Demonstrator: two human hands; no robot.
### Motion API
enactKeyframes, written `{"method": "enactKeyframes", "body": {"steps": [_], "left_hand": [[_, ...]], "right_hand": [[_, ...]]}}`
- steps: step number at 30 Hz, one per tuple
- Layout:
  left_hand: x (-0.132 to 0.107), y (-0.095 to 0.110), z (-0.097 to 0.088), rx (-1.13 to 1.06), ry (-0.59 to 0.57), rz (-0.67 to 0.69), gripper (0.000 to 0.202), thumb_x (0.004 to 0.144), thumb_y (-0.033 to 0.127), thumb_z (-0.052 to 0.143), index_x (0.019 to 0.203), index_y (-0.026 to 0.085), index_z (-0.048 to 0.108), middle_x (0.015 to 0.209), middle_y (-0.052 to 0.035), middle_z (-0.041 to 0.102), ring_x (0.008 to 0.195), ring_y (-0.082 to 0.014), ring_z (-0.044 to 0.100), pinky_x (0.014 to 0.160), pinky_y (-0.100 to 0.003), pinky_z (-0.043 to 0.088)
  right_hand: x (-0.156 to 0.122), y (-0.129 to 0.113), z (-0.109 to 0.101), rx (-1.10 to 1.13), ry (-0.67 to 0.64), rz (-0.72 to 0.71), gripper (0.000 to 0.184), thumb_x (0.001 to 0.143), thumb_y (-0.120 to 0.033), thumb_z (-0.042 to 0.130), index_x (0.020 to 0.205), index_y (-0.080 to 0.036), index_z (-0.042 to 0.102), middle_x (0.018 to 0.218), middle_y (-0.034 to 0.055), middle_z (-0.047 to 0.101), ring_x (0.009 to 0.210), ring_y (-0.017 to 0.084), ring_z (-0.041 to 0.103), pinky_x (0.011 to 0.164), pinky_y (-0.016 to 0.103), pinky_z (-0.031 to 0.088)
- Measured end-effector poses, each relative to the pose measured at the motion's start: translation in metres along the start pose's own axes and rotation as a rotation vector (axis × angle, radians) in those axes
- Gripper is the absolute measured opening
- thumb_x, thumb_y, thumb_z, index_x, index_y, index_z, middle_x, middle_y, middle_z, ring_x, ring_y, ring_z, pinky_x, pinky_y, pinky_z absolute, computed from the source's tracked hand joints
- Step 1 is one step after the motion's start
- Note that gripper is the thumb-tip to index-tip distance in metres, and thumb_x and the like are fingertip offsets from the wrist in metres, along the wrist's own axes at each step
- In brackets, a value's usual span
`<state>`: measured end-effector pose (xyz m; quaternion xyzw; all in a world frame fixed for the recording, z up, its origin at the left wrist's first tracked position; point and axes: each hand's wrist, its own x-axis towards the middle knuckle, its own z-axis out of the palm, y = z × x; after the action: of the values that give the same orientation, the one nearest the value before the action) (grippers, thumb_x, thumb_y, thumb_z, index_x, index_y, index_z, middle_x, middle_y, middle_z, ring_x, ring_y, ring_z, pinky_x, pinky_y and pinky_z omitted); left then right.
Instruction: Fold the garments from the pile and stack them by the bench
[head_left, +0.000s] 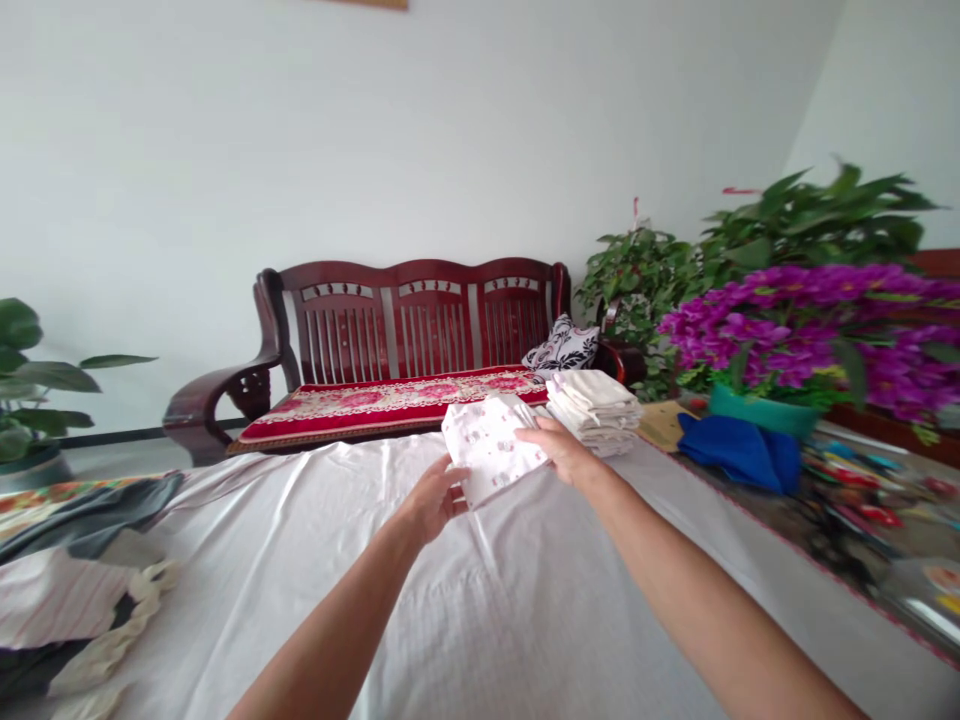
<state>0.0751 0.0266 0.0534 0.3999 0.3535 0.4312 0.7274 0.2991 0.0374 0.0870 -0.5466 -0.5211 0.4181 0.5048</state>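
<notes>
Between my two hands is a folded white cloth (491,447) with a small pink and grey print, raised over the white sheet (450,620). My right hand (561,450) grips its right edge, thumb on top and the other fingers mostly hidden. At the lower left corner, my left hand (441,497) has its fingers partly curled around the cloth's edge. Just beyond my right hand stands a stack of folded cream-white cloths (596,405).
A dark red wooden bench (427,310) with a red patterned cover stands behind the sheet. Loose clothes (60,600) lie at left. On the right are purple flowers (810,330), a blue cloth (739,450) and assorted small items. Potted plants flank the bench.
</notes>
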Motion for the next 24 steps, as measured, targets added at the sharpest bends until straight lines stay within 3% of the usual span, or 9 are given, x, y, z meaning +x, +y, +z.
{"method": "enactKeyframes", "body": {"steps": [5,11,16,24], "left_hand": [[0.052,0.014,0.023,-0.009,0.156,0.086,0.057,0.073,0.009,0.070,0.127,0.022,0.056,0.095,-0.0030,0.070,0.068,-0.0114,0.066,0.061,-0.022,0.055],[0.100,0.008,0.038,-0.024,0.216,0.130,0.068,0.074,0.001,0.064,0.137,0.022,0.049,0.086,-0.0009,0.069,0.068,-0.0111,0.066,0.063,-0.022,0.056],[0.124,0.003,0.046,-0.001,0.169,0.189,0.071,0.070,-0.002,0.067,0.136,0.019,0.050,0.083,-0.0010,0.069,0.071,-0.0117,0.066,0.069,-0.024,0.056],[0.142,-0.015,0.041,0.203,0.256,0.193,0.077,0.068,-0.006,0.064,0.140,0.014,0.046,0.081,-0.0015,0.067,0.069,-0.0139,0.066,0.067,-0.026,0.055]], "right_hand": [[0.049,-0.013,-0.021,-0.218,0.114,-0.026,0.032,0.069,-0.022,0.057,0.099,-0.014,0.068,0.083,0.0078,0.076,0.081,0.026,0.072,0.070,0.034,0.056],[0.091,-0.002,-0.027,-0.554,0.257,-0.060,0.050,0.069,-0.017,0.057,0.118,-0.019,0.065,0.108,0.0102,0.075,0.103,0.030,0.068,0.087,0.037,0.052],[0.111,0.011,-0.036,-0.800,0.327,-0.056,0.061,0.075,-0.015,0.053,0.136,-0.015,0.055,0.129,0.0175,0.066,0.120,0.033,0.061,0.098,0.043,0.047],[0.113,0.032,-0.038,-1.061,0.305,-0.072,0.060,0.085,-0.017,0.049,0.145,-0.011,0.046,0.132,0.0215,0.064,0.122,0.032,0.061,0.100,0.042,0.047]]}}
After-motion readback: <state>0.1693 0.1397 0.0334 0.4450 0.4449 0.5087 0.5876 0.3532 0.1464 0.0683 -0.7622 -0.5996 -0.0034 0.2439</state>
